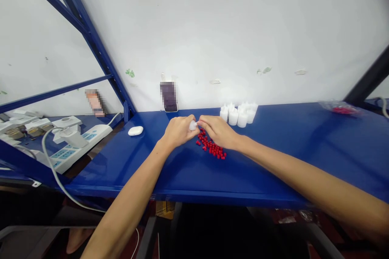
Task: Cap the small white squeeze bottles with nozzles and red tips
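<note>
My left hand (pixel 180 131) is wrapped round a small white plastic bottle (pixel 192 125), its nozzle end facing right. At that nozzle, my right hand (pixel 217 130) has its thumb and fingers pinched together; whatever sits between the fingertips is hidden. Just below the right hand, a pile of small red caps (pixel 214 149) is scattered on the blue table (pixel 170 174). Behind and right of the hands stands a group of white bottles (pixel 242 118) with pointed tops.
A white earbud case (pixel 135 130) lies on the left. A phone (pixel 169 97) leans against the wall. At the right back lies a clear bag with red pieces (pixel 342 109). A power strip (pixel 79 145) with plugs lies past the blue frame post (pixel 105 60).
</note>
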`<state>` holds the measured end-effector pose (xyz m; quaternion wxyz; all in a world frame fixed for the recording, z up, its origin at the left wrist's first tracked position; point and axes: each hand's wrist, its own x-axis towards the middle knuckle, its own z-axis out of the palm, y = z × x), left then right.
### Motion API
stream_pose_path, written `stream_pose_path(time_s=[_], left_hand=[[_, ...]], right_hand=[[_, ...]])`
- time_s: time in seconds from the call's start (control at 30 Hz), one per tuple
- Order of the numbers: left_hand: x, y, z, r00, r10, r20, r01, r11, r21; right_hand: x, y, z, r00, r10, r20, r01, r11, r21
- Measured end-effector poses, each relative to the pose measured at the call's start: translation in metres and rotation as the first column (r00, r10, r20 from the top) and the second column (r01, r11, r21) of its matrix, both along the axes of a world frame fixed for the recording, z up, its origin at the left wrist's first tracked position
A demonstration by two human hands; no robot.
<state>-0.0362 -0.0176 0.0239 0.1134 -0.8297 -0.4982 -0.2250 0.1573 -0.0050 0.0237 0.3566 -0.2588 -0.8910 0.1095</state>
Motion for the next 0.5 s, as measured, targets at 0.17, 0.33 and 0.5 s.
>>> stream_pose_path(time_s=[0.17, 0.33, 0.5], left_hand=[[-0.007, 0.006, -0.001, 0.993, 0.085, 0.081, -0.086, 0.996, 0.000], [-0.016, 0.016, -0.010, 0.982, 0.187, 0.009, -0.187, 0.982, 0.014], [-0.037, 0.028, -0.017, 0.968, 0.219, 0.119, -0.213, 0.975, -0.061]], right_hand=[[-0.016, 0.015, 0.015, 0.999, 0.042, 0.034, -0.038, 0.993, -0.109], [-0.036, 0.023, 0.008, 0.997, -0.071, 0.001, 0.068, 0.956, -0.285], [-0.035, 0.045, 0.005, 0.984, -0.148, 0.102, 0.178, 0.886, -0.428]])
